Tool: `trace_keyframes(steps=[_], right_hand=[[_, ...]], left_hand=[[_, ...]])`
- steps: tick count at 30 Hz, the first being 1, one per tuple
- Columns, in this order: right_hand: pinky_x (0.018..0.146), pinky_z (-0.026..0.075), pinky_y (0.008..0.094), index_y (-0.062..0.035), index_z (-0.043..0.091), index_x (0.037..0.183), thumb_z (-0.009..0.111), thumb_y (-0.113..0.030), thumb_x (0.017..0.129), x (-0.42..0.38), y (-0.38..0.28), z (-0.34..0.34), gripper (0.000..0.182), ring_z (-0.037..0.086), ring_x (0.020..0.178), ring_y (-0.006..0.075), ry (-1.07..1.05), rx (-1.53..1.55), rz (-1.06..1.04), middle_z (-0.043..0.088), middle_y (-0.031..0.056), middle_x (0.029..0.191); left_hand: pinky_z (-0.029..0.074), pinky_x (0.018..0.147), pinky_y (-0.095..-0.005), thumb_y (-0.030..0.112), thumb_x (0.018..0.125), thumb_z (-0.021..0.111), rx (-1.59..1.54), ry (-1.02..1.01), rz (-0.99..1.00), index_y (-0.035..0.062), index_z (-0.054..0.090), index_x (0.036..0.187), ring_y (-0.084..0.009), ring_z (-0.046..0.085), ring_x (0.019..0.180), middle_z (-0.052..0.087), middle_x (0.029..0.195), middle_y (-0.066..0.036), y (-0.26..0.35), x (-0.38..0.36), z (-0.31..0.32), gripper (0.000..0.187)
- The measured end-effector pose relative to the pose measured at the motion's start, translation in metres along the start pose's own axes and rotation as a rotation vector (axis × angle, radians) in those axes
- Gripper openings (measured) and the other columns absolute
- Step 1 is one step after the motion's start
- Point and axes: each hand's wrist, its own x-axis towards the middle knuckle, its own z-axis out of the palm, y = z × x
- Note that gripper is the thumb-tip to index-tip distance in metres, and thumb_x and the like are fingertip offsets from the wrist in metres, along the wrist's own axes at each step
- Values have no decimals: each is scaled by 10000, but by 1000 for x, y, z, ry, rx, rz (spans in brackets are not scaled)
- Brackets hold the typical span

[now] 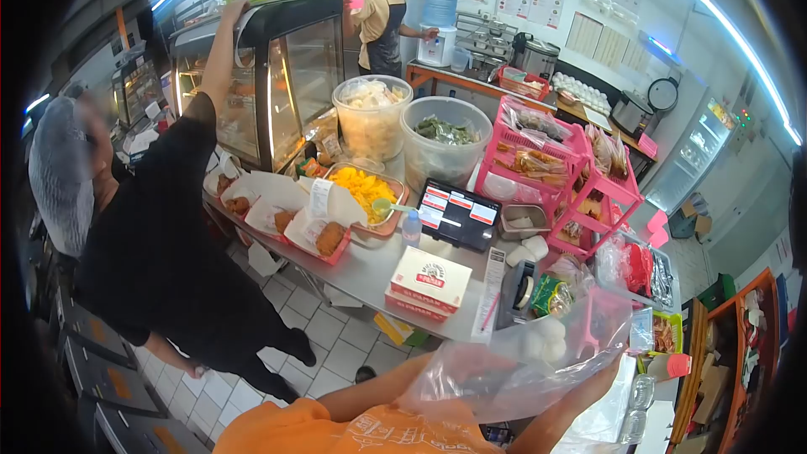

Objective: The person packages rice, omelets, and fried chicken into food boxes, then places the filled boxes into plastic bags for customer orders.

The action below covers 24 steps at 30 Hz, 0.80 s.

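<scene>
Both of the person's forearms rise from orange sleeves at the bottom of the view, bent at the elbows and angled up to the right. The left hand [437, 363] is mostly veiled behind clear film, its fingers closed in a pinch. The right hand [607, 370] sits higher and farther right, fingers curled in a grip.

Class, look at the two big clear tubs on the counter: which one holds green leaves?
The right tub, nearer the pink rack; the left tub holds pale, whitish food instead.
</scene>
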Motion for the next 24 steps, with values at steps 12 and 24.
trace_keyframes(steps=[12, 24], right_hand=[[877, 515, 375, 1, 520, 1377, 441, -361, 1062, -71, -11, 53, 487, 598, 1011, 248, -112, 40, -23, 587, 105, 1141], [1097, 424, 394, 7, 471, 1443, 475, -299, 1062, -19, 13, 70, 489, 531, 1263, 273, -251, 299, 113, 522, 147, 1388]], left_hand=[[353, 1157, -446, 483, 775, 806, 54, 39, 25, 74, 170, 1606, -215, 330, 1473, 233, 1646, -158, 71, -118, 10, 1124], [301, 1161, -571, 884, 666, 635, -313, -242, 455, 62, 175, 1601, -424, 355, 1444, 262, 1610, -232, 93, -128, 29, 1327]])
